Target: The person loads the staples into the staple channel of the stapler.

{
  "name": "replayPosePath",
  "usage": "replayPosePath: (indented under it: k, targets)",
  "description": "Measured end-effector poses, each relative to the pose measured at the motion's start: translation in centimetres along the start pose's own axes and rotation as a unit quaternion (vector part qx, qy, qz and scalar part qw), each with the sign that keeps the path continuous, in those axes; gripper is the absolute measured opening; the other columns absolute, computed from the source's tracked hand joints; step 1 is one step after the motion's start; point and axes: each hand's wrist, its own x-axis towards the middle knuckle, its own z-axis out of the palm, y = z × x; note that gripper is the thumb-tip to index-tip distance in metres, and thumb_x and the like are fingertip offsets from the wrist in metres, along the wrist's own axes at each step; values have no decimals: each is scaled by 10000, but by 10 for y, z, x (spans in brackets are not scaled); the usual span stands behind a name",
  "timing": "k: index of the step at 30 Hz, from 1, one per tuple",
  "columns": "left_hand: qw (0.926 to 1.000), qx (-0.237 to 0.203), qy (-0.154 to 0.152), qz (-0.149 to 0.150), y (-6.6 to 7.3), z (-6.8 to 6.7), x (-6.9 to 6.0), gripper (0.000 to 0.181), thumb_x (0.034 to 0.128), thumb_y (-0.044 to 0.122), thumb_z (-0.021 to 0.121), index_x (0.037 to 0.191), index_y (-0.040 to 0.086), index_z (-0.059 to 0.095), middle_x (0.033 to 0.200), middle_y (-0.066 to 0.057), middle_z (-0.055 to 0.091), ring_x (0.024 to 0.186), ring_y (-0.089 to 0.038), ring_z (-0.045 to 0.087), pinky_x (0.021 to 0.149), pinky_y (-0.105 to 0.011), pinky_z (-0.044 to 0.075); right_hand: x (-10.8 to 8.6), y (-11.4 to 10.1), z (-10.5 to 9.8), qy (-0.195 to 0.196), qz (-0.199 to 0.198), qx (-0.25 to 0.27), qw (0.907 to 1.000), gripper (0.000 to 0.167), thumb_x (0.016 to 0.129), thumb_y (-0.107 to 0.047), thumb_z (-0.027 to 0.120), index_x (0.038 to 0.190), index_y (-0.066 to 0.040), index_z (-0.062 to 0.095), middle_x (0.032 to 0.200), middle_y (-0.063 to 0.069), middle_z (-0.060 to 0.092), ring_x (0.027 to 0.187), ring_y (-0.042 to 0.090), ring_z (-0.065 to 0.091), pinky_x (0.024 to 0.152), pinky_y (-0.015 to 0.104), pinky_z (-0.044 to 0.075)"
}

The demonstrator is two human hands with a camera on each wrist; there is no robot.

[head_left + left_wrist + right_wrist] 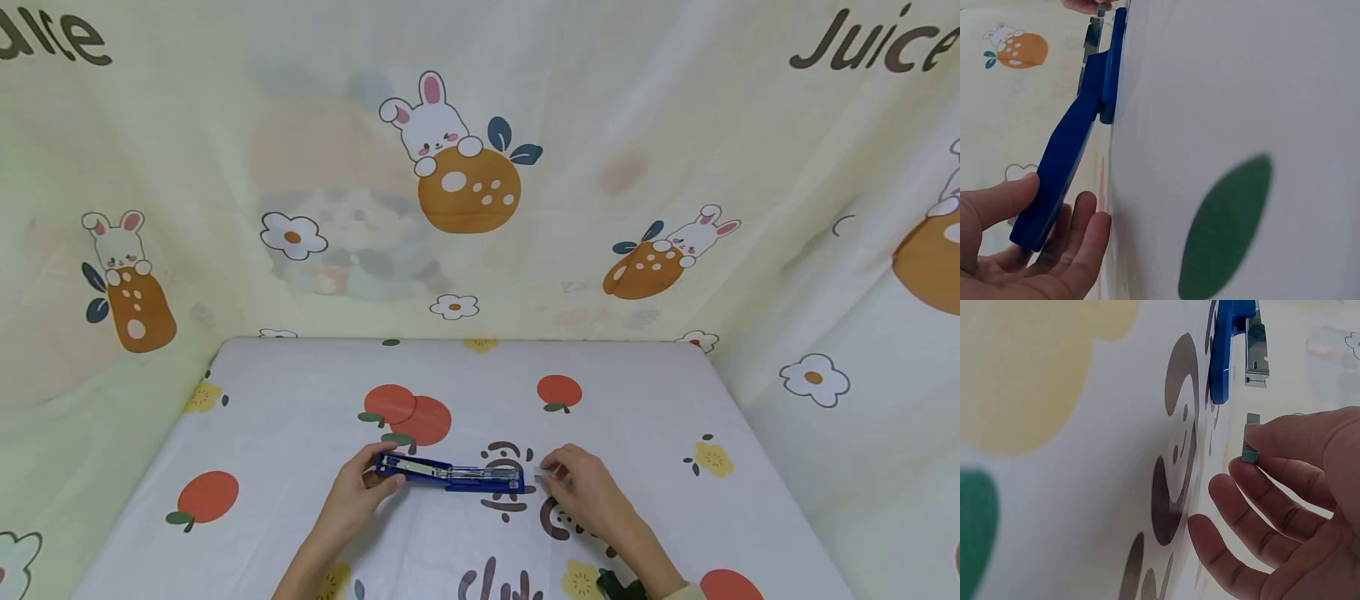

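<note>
A blue stapler [456, 477], unfolded, its silvery track bared, is grasped at one end by the left hand [358, 487]'s fingers, over the counter [300, 417]. Near its other end, a short, ridged grey staple strip [1250, 455] is pinched by the right hand [583, 485]'s fingers.

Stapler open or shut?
Open: its blue top cover is swung back from the base, leaving the metal magazine exposed.

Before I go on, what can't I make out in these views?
Staples: part hidden behind the right grip, right wrist view.
Stapler: cut off by top edge, right wrist view; fine inside details too small, head view.
Black thing: cut off by bottom edge, head view.
</note>
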Motion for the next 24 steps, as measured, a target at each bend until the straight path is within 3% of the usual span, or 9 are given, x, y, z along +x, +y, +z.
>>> replayPosePath:
  k: [10,24]
  targets:
    - [9994,324,2,-153,-3,0,3,520,957,100,773,1447,107,600,1341,-182,689,937,-194,630,665,-265,496,-1,-3,0,77,-234,85,9997,157,903,-56,818,1024,-138,762,967,-50,692,864,61,625,759,216,574]
    - [9995,288,-40,-128,-3,0,1,514,963,110,766,1449,106,598,1278,-148,701,912,-193,602,650,-254,479,-2,-6,3,128,-268,150,9994,165,907,-62,816,1039,-143,760,997,-63,692,893,66,643,802,219,592]
